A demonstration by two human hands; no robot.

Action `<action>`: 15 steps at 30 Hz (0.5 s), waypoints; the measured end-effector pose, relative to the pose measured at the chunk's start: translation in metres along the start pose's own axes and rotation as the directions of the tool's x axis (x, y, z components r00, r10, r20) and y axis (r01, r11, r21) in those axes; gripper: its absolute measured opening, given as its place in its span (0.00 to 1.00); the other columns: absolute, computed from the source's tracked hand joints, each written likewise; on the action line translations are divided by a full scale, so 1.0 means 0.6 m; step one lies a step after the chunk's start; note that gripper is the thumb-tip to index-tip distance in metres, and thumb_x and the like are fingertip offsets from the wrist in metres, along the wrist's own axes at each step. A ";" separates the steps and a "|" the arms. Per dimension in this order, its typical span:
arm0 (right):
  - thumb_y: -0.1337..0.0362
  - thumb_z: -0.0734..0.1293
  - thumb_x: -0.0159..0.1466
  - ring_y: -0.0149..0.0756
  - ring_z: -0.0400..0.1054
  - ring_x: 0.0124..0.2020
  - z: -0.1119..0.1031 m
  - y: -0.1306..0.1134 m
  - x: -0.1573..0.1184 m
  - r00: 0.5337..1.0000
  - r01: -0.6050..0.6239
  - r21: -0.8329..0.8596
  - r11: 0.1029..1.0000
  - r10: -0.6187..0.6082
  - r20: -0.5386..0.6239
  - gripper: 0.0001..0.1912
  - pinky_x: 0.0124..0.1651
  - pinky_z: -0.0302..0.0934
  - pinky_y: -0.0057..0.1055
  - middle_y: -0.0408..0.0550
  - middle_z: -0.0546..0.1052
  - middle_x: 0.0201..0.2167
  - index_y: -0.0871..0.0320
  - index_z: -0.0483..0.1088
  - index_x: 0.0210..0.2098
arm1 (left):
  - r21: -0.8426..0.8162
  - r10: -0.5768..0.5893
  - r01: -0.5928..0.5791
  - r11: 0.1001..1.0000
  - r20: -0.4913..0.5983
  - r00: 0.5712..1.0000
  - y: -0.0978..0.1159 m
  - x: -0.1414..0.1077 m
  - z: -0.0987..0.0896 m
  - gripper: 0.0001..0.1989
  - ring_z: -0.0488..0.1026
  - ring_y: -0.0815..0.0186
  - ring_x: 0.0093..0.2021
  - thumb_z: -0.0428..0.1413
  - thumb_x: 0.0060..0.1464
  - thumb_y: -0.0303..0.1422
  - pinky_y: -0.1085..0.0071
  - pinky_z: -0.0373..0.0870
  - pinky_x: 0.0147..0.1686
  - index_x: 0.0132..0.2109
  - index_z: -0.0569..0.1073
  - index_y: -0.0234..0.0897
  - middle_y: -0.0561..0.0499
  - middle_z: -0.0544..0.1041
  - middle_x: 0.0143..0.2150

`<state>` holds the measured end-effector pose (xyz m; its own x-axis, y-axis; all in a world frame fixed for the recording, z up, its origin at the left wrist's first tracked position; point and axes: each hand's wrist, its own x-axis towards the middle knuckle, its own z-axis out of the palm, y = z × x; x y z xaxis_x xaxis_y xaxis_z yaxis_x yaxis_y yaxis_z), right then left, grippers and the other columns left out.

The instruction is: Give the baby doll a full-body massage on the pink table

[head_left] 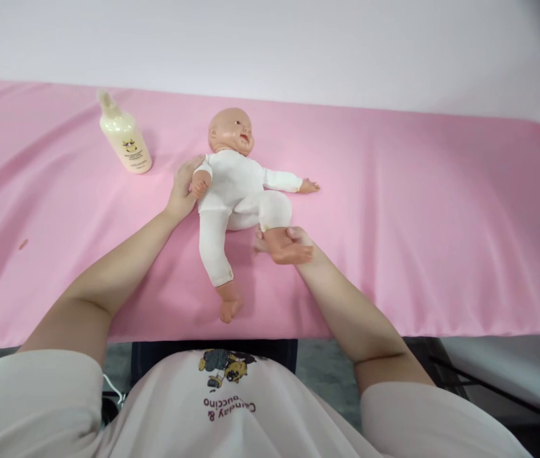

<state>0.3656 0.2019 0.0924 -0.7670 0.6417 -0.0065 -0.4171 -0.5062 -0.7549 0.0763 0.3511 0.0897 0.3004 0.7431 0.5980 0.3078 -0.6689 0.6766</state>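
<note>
A baby doll (234,181) with a bare plastic head and a white cloth body lies on its back on the pink cloth, its face turned to the right. My left hand (185,186) is at the doll's side by the shoulder and upper arm, with some fingers hidden behind the small arm. Under the doll's bent leg, my right hand (301,236) grips the lower leg just above the foot, its fingers partly covered by it. The other leg stretches toward the table's front edge.
A cream-coloured pump bottle (126,137) with a cartoon label stands at the back left. The pink cloth (417,242) covers the table and has folds. A small brownish bit (23,244) lies at the left. A white wall (298,48) rises behind.
</note>
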 end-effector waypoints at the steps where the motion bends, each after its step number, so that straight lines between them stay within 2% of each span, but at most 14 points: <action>1: 0.45 0.76 0.53 0.31 0.69 0.30 0.004 0.001 -0.002 0.994 0.002 -0.004 1.000 -0.002 -0.111 0.28 0.47 0.70 0.34 0.41 0.72 0.27 0.59 0.71 0.40 | 0.007 0.026 -0.026 1.000 0.017 1.000 0.003 0.001 -0.001 0.34 0.64 0.52 0.71 0.51 0.61 0.63 0.50 0.55 0.73 0.65 0.69 0.49 0.47 0.70 0.68; 3: 0.48 0.75 0.53 0.30 0.65 0.26 0.011 0.003 -0.001 0.968 -0.038 -0.015 0.999 0.033 -0.249 0.24 0.44 0.71 0.34 0.41 0.70 0.25 0.60 0.71 0.39 | 0.036 0.070 -0.072 0.997 0.052 0.996 0.008 0.002 -0.002 0.35 0.63 0.50 0.71 0.52 0.61 0.62 0.48 0.55 0.73 0.65 0.69 0.47 0.45 0.69 0.69; 6: 0.49 0.72 0.55 0.29 0.63 0.25 0.014 0.006 0.009 0.958 -0.037 0.001 0.999 0.036 -0.285 0.21 0.40 0.70 0.34 0.42 0.70 0.26 0.59 0.70 0.38 | 0.101 0.072 -0.082 0.992 0.104 0.992 0.014 0.004 -0.002 0.34 0.62 0.48 0.72 0.53 0.60 0.61 0.47 0.52 0.73 0.63 0.72 0.46 0.43 0.68 0.70; 8: 0.48 0.71 0.58 0.30 0.62 0.26 0.013 0.004 0.016 0.973 0.008 0.023 1.000 -0.003 -0.230 0.21 0.40 0.70 0.34 0.42 0.70 0.28 0.59 0.69 0.38 | 0.118 0.074 -0.088 0.989 0.121 0.990 0.016 0.004 -0.002 0.33 0.62 0.47 0.71 0.54 0.60 0.60 0.47 0.51 0.73 0.63 0.73 0.45 0.42 0.68 0.70; 11: 0.45 0.71 0.59 0.32 0.63 0.30 0.012 -0.002 0.023 0.994 0.087 0.033 0.996 -0.084 -0.076 0.22 0.45 0.69 0.37 0.42 0.69 0.29 0.58 0.67 0.37 | 0.098 0.085 -0.094 0.991 0.099 0.992 0.009 0.004 -0.002 0.33 0.62 0.48 0.71 0.55 0.60 0.59 0.47 0.51 0.73 0.63 0.72 0.45 0.41 0.69 0.69; 15: 0.43 0.69 0.61 0.34 0.65 0.32 0.019 -0.004 0.021 0.982 0.141 0.033 0.990 -0.144 0.126 0.24 0.51 0.68 0.39 0.43 0.69 0.30 0.59 0.68 0.39 | 0.008 0.065 -0.066 0.998 0.024 0.998 -0.016 0.004 -0.002 0.32 0.65 0.51 0.69 0.55 0.62 0.58 0.50 0.56 0.72 0.64 0.71 0.44 0.42 0.71 0.67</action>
<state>0.3511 0.2046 0.1017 -0.7544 0.6298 0.1849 -0.5366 -0.4295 -0.7264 0.0730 0.3593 0.0849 0.3411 0.6971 0.6306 0.2946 -0.7164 0.6325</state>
